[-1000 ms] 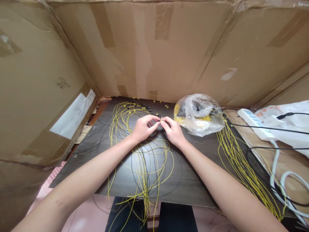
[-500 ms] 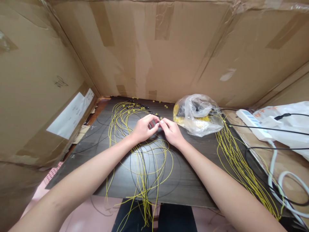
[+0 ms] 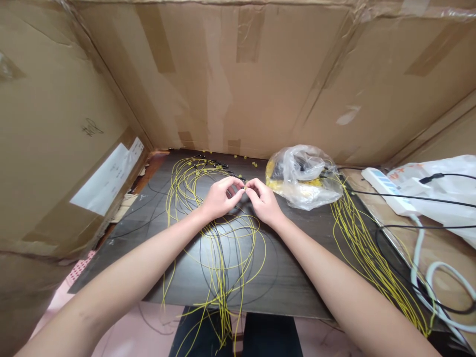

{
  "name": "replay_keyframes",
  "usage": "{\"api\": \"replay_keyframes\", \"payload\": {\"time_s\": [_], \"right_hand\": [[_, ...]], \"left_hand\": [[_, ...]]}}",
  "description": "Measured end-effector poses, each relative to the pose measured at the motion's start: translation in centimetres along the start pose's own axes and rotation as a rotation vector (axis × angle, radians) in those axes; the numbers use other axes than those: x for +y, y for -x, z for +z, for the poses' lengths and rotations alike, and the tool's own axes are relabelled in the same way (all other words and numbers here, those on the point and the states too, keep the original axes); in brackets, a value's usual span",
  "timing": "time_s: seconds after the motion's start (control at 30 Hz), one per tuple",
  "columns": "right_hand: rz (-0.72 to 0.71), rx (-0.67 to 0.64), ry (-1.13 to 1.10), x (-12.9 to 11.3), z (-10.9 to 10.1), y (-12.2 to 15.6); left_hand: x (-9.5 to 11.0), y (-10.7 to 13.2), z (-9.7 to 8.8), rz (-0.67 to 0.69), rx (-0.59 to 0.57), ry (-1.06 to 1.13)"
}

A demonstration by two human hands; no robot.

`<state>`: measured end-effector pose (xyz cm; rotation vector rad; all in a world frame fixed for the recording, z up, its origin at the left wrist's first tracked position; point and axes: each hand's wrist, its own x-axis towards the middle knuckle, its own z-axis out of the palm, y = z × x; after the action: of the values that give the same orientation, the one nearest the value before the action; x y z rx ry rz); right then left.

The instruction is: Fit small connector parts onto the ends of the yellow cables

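Observation:
My left hand (image 3: 224, 197) and my right hand (image 3: 262, 199) meet above the middle of the dark table, fingertips nearly touching. Both are closed in a pinch around something small and dark, mostly hidden by the fingers. Just beyond them lies a row of small black connector ends (image 3: 238, 176) on thin wires. Yellow wires (image 3: 222, 285) loop under the hands and hang over the table's front edge, mixed with some black ones. Small yellow pieces (image 3: 254, 163) are scattered at the back.
A clear plastic bag (image 3: 303, 191) with yellow and black contents lies right of my hands. More yellow wires (image 3: 366, 258) trail from it toward the front right. A white power strip (image 3: 386, 188) with cables sits farther right. Cardboard walls (image 3: 208, 74) enclose the table (image 3: 293, 277).
Both hands stay in the same place, pinched together, with only slight finger movement. The whole view has shifted a little to the left.

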<state>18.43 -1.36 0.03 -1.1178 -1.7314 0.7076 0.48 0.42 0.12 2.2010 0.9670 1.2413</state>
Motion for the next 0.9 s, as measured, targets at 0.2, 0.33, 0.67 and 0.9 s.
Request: {"api": "replay_keyframes", "payload": {"time_s": [0.2, 0.33, 0.67, 0.9], "right_hand": [[0.002, -0.046, 0.029, 0.03, -0.25, -0.02], [-0.018, -0.062, 0.059, 0.0, -0.13, 0.07], [-0.026, -0.054, 0.015, 0.01, 0.13, 0.11], [-0.03, -0.017, -0.004, 0.14, 0.28, 0.12]], "left_hand": [[0.15, 0.06, -0.24, 0.044, -0.006, -0.021], [0.37, 0.2, -0.25, 0.063, -0.022, -0.065], [-0.04, 0.04, -0.03, 0.016, -0.018, -0.044], [-0.14, -0.04, -0.12, 0.006, -0.032, -0.039]]}}
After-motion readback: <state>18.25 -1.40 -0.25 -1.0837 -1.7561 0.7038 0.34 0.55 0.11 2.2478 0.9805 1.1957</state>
